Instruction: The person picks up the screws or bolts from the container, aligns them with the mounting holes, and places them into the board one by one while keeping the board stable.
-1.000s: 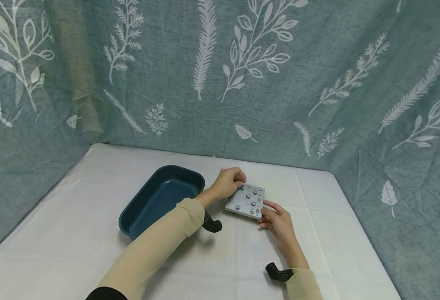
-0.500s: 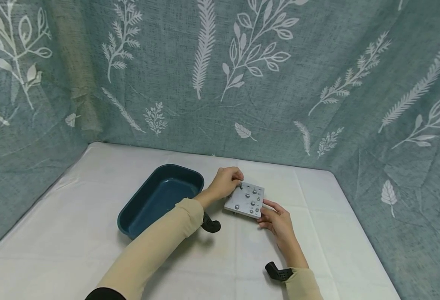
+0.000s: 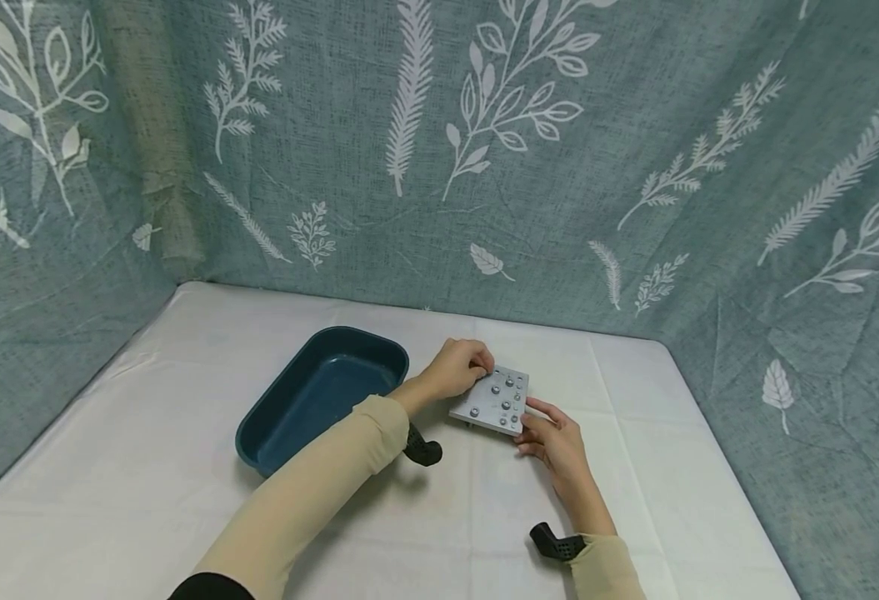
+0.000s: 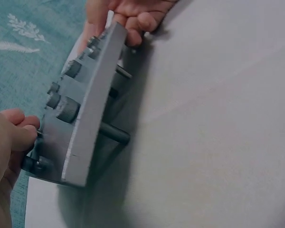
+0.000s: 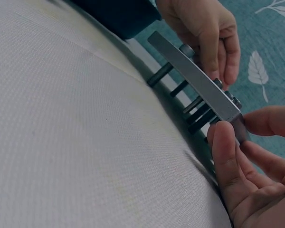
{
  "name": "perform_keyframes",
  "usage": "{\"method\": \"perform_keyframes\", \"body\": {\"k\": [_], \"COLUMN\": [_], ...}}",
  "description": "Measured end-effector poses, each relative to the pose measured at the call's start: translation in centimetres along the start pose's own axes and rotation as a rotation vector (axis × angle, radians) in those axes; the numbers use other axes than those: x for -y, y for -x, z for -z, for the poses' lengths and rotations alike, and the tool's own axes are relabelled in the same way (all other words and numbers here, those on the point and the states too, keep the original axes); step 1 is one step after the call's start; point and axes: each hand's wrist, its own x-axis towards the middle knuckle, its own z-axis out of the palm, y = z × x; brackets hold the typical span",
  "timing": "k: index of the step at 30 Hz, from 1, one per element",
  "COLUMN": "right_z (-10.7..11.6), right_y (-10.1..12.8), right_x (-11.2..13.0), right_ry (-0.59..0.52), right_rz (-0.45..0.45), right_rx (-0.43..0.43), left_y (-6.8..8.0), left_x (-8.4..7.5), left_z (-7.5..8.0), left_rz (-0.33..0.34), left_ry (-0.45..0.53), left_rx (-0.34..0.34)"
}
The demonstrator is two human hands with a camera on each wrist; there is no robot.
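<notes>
Head view: a grey metal plate (image 3: 497, 400) studded with bolts sits mid-counter, toward the far edge, just right of a dark blue tray (image 3: 319, 396). The left hand (image 3: 456, 367) has closed down over the plate's far left corner; half a second ago a bolt stood visibly pinched there, now the fingers hide it, so it has probably been turned further, though that cannot be confirmed. The right hand (image 3: 551, 437) pinches the plate's near right corner.

Left wrist view: the plate (image 4: 80, 109) runs lengthwise from the curled fingers (image 4: 16, 135) toward the other hand (image 4: 128, 14), its face with bolt heads (image 4: 66, 109) turned toward the patterned backdrop.

Right wrist view: the plate (image 5: 194, 78) is raised off the white counter (image 5: 76, 142) on dark bolt shanks (image 5: 159, 75), thumb (image 5: 223, 152) and fingers clamping its end.
</notes>
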Motion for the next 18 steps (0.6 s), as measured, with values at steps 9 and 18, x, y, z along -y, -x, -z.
{"method": "perform_keyframes", "body": {"k": [9,18], "right_z": [-0.3,-0.2], "right_y": [0.2,0.3], "right_x": [0.3,0.3], "right_ry": [0.003,-0.011], "right_rz": [-0.007,-0.015], "right_rx": [0.01,0.0], "left_y": [0.4,2.7], "left_x": [0.0,-3.2], "left_z": [0.1,0.5], "left_rz": [-0.003,0.02], "left_ry": [-0.013,0.045], "left_rx": [0.019,-0.038]}}
